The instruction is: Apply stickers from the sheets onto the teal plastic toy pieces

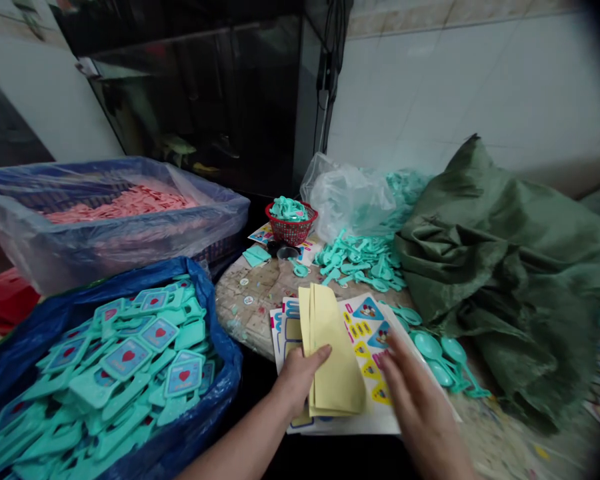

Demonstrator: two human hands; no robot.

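My left hand [303, 377] grips a small stack of pale yellow paper sheets [333, 360] by their left edge, the thumb pressed on top. Beneath the paper lie several white sticker sheets [375, 353] printed with blue triangles and yellow shapes. Close to the right edge of those sheets is my right hand [415, 393], blurred, its fingers stretched out and nothing seen in them. Turquoise plastic spoons [430, 350] rest on the table just beyond it.
A blue-lined bag [225, 353] of turquoise pieces with heart stickers stands left. Behind it is a plastic-lined crate [195, 230] of pink pieces. A red basket [293, 232], a turquoise pile [365, 260] and a clear bag [345, 197] sit at the back; a green sack [510, 267] is right.
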